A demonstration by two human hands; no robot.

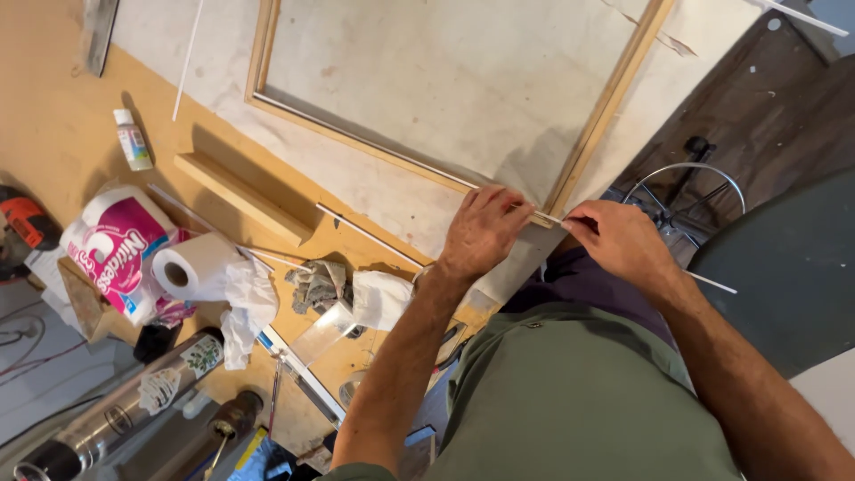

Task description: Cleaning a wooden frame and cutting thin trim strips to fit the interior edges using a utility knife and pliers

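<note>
1. The left hand (485, 227) lies palm down on the near corner of the wooden frame (588, 142), fingers curled over the corner; its grip is closed on the end of a thin white strip (552, 218), though the fingertips hide exactly how.
2. The right hand (623, 240) pinches the same strip just beside the frame corner, thumb and forefinger closed on it. The strip runs under this hand, hidden there, and its far end comes out past the wrist (712, 283).
3. The frame rests on a pale sheet (401, 191) on the bench (53, 134); the top of the frame is cut off by the picture's edge.
4. A short wooden bar (240, 196) lies on the bench left of the frame, with a loose white strip (370, 236) between it and the left hand.
5. Further left: a small white bottle (133, 140), a toilet roll (187, 265) beside a pack of rolls (111, 249), and crumpled rags (352, 289).
6. A metal flask (125, 410) lies at the bench's lower edge among clutter too jumbled to name.
7. An orange tool (22, 223) is cut off at the left.
</note>
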